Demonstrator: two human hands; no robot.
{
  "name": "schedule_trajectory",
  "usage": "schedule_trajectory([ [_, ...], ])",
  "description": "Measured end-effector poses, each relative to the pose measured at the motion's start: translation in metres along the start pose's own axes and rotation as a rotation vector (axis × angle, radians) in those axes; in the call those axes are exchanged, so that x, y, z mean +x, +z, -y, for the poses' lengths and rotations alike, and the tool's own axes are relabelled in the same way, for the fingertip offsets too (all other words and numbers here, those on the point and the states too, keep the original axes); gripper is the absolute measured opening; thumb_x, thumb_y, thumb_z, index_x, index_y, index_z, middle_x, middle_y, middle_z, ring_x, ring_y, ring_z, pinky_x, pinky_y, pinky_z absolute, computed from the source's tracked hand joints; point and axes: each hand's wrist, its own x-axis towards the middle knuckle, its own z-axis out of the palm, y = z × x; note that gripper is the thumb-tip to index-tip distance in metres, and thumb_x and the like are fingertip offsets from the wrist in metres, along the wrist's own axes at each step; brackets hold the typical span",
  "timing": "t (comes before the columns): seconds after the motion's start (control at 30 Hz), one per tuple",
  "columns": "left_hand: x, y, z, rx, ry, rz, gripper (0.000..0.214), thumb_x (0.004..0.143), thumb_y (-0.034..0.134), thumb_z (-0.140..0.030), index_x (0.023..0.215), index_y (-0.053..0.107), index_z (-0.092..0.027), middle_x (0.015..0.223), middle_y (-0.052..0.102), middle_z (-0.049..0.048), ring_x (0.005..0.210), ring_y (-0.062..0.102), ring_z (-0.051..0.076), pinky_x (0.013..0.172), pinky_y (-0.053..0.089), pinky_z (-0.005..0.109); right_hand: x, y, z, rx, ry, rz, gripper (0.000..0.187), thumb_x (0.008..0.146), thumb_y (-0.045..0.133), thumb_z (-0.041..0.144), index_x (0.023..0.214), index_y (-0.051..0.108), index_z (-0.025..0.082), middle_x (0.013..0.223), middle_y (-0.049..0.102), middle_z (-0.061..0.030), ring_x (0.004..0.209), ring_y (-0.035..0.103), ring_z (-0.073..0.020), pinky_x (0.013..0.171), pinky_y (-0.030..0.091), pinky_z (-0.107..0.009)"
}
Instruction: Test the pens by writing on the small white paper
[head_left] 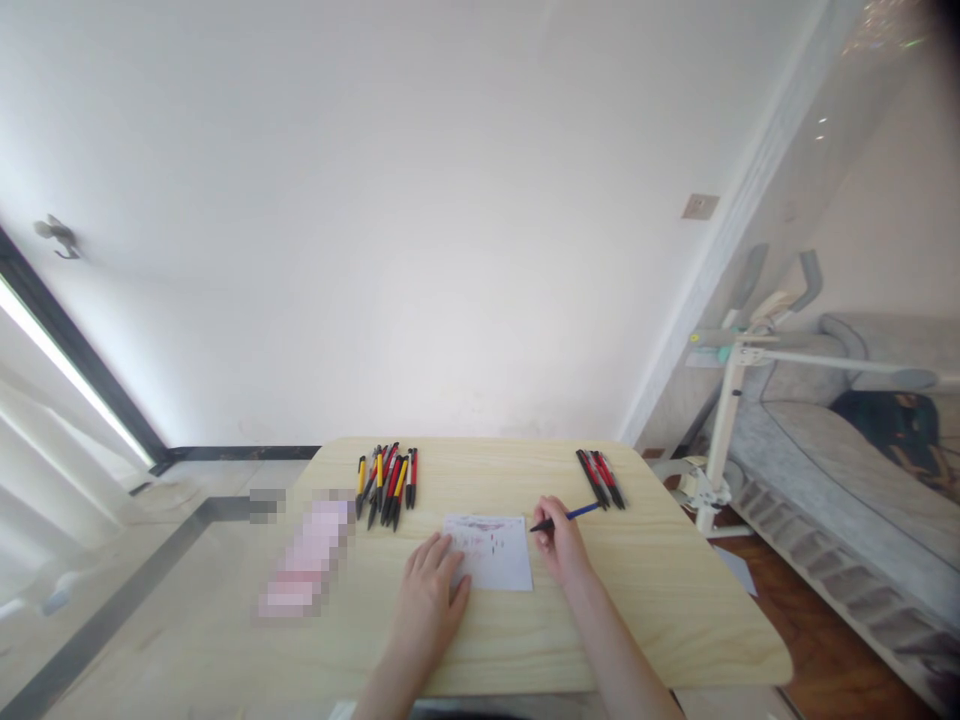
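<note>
My right hand (pixel 561 545) grips a blue pen (pixel 571 516) with a black tip, its point at the right edge of a small white paper (pixel 495 555) marked with short red and dark strokes. My left hand (pixel 429 600) lies flat with fingers spread on the paper's left edge, holding it down on the light wooden table (pixel 660 610). A bunch of several black, red and yellow pens (pixel 388 482) lies at the far left of the table. A smaller group of black and red pens (pixel 600 478) lies at the far right, just beyond my right hand.
A blurred pink patch (pixel 307 558) covers something at the table's left. A white stand with grey arms (pixel 724 420) and a grey sofa (pixel 847 450) stand to the right. A white wall rises behind the table.
</note>
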Motion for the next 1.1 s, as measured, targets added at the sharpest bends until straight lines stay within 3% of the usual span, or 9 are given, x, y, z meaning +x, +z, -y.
schedule_trajectory([
  [0.2,-0.001,0.0,0.0,0.007,0.004,0.014,0.025,0.078,0.051,-0.021,0.101,0.058,-0.021,0.115,0.057,0.0085,0.111,0.048,0.028,0.09,0.042,0.048,-0.01,0.009,0.004,-0.001,0.104,0.176,0.034,0.071,0.059,0.041,0.056,0.038,0.019,0.038,0.042,0.0102,0.026,0.026,-0.0015,0.028,0.018,-0.014],
  [0.33,0.0,-0.003,-0.002,0.007,-0.005,0.01,0.023,0.078,0.051,-0.02,0.099,0.059,-0.021,0.114,0.058,0.0086,0.11,0.049,0.028,0.09,0.042,0.048,-0.024,0.019,0.006,-0.028,0.148,0.261,0.027,0.072,0.06,0.042,0.071,0.044,0.02,0.034,0.035,0.0136,0.025,0.022,-0.003,0.027,0.016,-0.014],
  [0.57,0.0,-0.006,-0.003,-0.006,0.003,0.005,0.024,0.077,0.05,-0.019,0.1,0.059,-0.022,0.114,0.058,0.0082,0.111,0.048,0.027,0.09,0.041,0.047,-0.05,0.039,0.015,-0.269,0.063,0.367,0.031,0.082,0.048,0.044,0.077,0.054,0.014,0.043,0.042,0.0083,0.033,0.032,-0.0032,0.033,0.024,-0.015],
  [0.67,0.0,-0.005,-0.002,-0.005,-0.003,0.009,0.023,0.077,0.051,-0.019,0.099,0.059,-0.021,0.114,0.058,0.0089,0.111,0.048,0.027,0.091,0.041,0.048,-0.054,0.044,0.023,-0.35,0.084,0.407,0.035,0.079,0.055,0.038,0.105,0.052,0.014,0.048,0.043,0.0087,0.037,0.036,-0.0044,0.036,0.028,-0.015],
  [0.8,0.0,-0.004,-0.002,-0.014,-0.005,0.002,0.024,0.077,0.051,-0.018,0.099,0.059,-0.022,0.114,0.058,0.0088,0.111,0.047,0.027,0.091,0.041,0.047,-0.059,0.048,0.028,-0.398,0.052,0.403,0.057,0.078,0.056,0.033,0.127,0.034,0.016,0.05,0.045,0.0094,0.039,0.038,-0.0055,0.037,0.03,-0.016],
  [1.1,-0.001,-0.004,-0.002,-0.007,0.008,-0.005,0.025,0.077,0.05,-0.017,0.099,0.059,-0.022,0.114,0.057,0.0088,0.111,0.048,0.027,0.091,0.041,0.048,-0.06,0.044,0.021,-0.311,0.102,0.366,0.059,0.073,0.059,0.032,0.126,0.036,0.02,0.052,0.047,0.0089,0.036,0.035,-0.0043,0.032,0.027,-0.014],
])
